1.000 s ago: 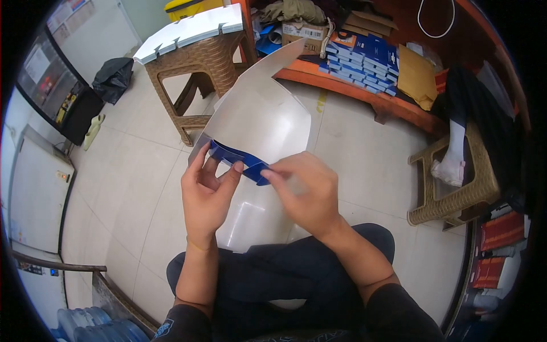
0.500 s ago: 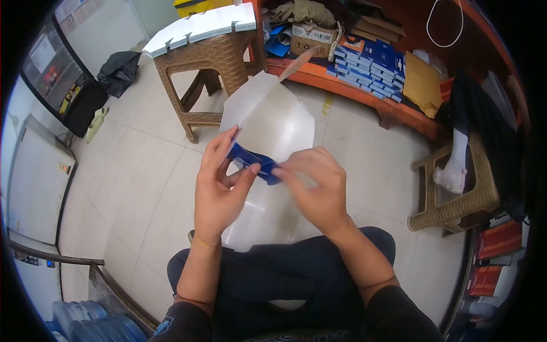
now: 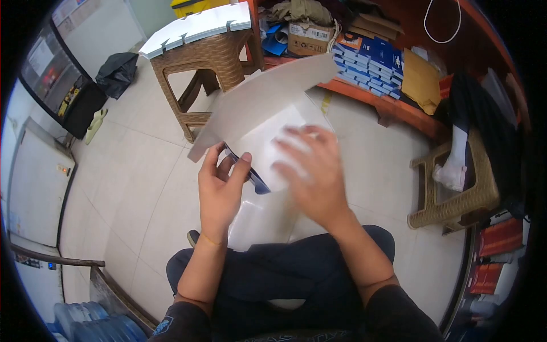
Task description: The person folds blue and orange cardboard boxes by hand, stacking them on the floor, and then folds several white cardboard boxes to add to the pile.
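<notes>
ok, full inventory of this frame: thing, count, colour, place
cardboard box blank: 1, grey-white inside with blue printed edge, held up over the lap
flat blanks: 1 stack, white, on the left stool
wicker stools: 2, brown, top left and right
blue boxes: 1 stack, on the orange shelf
orange shelf: 1, top right
brown carton: 1, on the shelf
black bag: 1, floor, top left
water bottles: several, blue, bottom left
left hand: pinches the blank's blue edge
right hand: blurred, open fingers against the blank
</notes>
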`<action>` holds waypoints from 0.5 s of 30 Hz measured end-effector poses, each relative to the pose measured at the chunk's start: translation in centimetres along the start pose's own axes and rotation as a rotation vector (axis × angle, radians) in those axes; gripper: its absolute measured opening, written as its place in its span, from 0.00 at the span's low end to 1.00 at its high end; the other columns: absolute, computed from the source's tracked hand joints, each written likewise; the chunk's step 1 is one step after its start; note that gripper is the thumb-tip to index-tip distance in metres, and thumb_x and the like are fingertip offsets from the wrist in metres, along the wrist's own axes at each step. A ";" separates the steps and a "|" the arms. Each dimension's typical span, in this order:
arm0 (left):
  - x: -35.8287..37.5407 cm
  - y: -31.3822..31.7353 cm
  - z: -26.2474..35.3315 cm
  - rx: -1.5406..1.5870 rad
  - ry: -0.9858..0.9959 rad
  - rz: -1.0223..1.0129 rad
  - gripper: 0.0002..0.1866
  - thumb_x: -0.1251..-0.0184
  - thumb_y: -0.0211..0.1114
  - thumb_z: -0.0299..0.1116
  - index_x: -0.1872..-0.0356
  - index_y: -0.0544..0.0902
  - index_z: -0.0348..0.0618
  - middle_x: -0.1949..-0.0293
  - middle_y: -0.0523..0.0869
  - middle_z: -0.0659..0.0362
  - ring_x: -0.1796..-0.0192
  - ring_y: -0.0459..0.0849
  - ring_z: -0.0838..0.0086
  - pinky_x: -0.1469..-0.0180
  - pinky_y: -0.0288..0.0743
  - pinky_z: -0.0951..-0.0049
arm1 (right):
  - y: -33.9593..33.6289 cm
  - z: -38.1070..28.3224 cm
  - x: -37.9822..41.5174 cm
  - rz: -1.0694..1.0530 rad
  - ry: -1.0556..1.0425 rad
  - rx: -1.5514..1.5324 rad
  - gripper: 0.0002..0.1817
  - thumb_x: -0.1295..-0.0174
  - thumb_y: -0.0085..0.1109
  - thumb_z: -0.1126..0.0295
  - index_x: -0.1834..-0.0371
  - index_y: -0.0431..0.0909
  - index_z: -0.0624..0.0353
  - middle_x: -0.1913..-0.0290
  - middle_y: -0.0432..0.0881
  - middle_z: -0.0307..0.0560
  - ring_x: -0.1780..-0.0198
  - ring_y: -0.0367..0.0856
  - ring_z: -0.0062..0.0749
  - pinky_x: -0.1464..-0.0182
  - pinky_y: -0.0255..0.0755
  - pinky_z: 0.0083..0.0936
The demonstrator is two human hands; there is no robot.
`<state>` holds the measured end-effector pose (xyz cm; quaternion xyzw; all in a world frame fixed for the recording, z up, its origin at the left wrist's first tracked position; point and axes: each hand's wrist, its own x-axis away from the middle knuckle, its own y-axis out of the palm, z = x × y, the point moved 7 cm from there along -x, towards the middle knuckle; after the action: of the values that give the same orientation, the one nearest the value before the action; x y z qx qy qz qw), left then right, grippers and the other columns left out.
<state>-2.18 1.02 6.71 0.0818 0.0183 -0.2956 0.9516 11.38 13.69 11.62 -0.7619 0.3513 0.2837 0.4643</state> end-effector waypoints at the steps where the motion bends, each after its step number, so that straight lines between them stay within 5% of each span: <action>1: 0.1 -0.2 0.0 0.003 0.004 0.057 0.26 0.26 0.68 0.27 0.33 0.69 0.27 0.43 0.81 0.51 0.46 0.83 0.71 0.51 0.86 0.70 | -1.0 1.2 0.0 0.064 0.077 0.069 0.22 0.38 0.71 0.67 0.42 0.83 0.60 0.40 0.82 0.58 0.38 0.77 0.55 0.31 0.66 0.43; 5: 0.3 -0.2 -0.1 0.107 0.048 0.208 0.32 0.25 0.67 0.31 0.28 0.64 0.27 0.37 0.76 0.44 0.44 0.84 0.66 0.50 0.87 0.68 | -1.1 7.5 1.5 0.190 0.544 -0.049 0.38 0.30 0.66 0.59 0.20 0.60 0.58 0.32 0.74 0.69 0.33 0.74 0.55 0.29 0.68 0.47; 8: 0.5 0.9 -0.9 0.119 0.048 0.136 0.33 0.26 0.68 0.29 0.28 0.63 0.27 0.36 0.75 0.43 0.41 0.82 0.64 0.49 0.87 0.66 | 2.3 9.7 2.9 -0.046 1.013 -0.939 0.44 0.26 0.60 0.55 0.16 0.44 0.57 0.35 0.75 0.67 0.36 0.78 0.51 0.41 0.80 0.44; 11: 1.1 2.7 -1.4 0.083 0.111 -0.040 0.34 0.29 0.70 0.25 0.28 0.61 0.28 0.36 0.75 0.43 0.37 0.80 0.62 0.45 0.86 0.63 | 2.6 9.9 2.5 0.011 0.989 -1.112 0.44 0.26 0.59 0.53 0.16 0.45 0.60 0.37 0.77 0.63 0.45 0.84 0.47 0.58 0.86 0.37; 15: 2.2 4.6 -1.6 -0.159 0.212 -0.140 0.47 0.40 0.79 0.23 0.29 0.51 0.32 0.36 0.72 0.44 0.34 0.78 0.59 0.37 0.82 0.60 | 2.4 11.0 2.8 -0.028 0.998 -1.046 0.42 0.24 0.56 0.53 0.17 0.46 0.59 0.38 0.77 0.60 0.50 0.86 0.44 0.63 0.86 0.36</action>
<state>2.25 3.83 5.60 0.0354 0.1477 -0.3483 0.9250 10.00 22.12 3.81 -0.9277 0.3298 0.0270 -0.1730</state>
